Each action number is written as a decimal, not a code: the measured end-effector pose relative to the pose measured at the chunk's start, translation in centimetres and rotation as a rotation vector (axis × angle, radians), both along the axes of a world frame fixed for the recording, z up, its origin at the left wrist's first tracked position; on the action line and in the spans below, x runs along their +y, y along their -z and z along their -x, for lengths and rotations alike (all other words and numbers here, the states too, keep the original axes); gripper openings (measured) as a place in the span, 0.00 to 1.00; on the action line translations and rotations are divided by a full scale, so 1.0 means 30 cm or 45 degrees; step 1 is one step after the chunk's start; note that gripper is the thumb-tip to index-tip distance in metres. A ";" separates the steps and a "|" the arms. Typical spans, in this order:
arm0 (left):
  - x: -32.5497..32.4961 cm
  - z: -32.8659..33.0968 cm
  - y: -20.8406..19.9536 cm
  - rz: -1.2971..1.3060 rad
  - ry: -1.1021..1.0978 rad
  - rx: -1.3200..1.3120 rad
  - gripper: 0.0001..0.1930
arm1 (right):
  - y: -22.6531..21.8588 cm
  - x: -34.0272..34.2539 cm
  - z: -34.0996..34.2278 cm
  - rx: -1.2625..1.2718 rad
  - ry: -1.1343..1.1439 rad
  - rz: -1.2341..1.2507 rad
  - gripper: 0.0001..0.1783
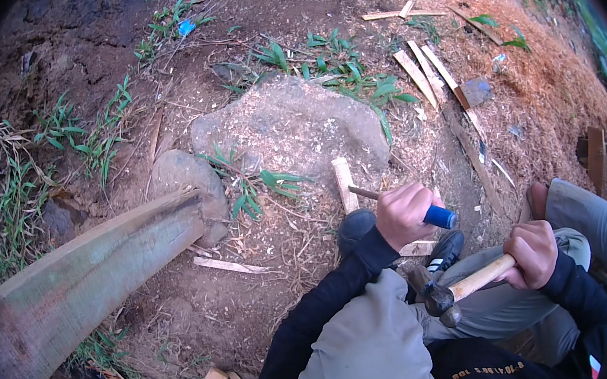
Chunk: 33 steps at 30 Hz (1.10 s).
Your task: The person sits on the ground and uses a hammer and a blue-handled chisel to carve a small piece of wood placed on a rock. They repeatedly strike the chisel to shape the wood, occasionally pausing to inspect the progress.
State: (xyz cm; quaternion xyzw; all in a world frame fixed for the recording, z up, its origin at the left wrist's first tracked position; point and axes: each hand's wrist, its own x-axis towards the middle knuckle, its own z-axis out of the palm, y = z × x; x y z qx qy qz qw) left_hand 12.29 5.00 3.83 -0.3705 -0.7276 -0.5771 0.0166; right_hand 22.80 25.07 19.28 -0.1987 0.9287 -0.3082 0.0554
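My left hand (405,215) is closed around a chisel (441,216) with a blue handle. Its thin metal blade points left, and the tip meets a pale strip of wood (346,185) just beyond my shoe. Whether the tip cuts into the strip or only touches it, I cannot tell. Lower right, my right hand (532,255) grips a hammer (482,276) by its light wooden handle. The dark metal head hangs over my lap, apart from the chisel. A pale piece of wood (418,248) shows between my shoes, partly hidden.
A flat rock (288,120) lies ahead, with a smaller stone (186,174) to its left. One end of a thick timber beam (96,273) reaches that stone. Wood strips (425,74) and a shavings heap (551,64) lie right. Another person's leg (596,227) is close on my right.
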 end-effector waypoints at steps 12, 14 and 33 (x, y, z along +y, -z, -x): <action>-0.267 0.074 -0.031 -0.556 -0.322 -0.367 0.19 | -0.001 0.008 0.002 0.053 0.043 0.012 0.27; -0.298 0.077 -0.032 -0.520 -0.377 -0.178 0.18 | 0.005 0.009 -0.009 0.037 0.060 0.017 0.27; -0.243 0.060 -0.012 -0.636 -0.574 -0.203 0.19 | 0.015 -0.005 -0.011 0.023 0.083 0.065 0.26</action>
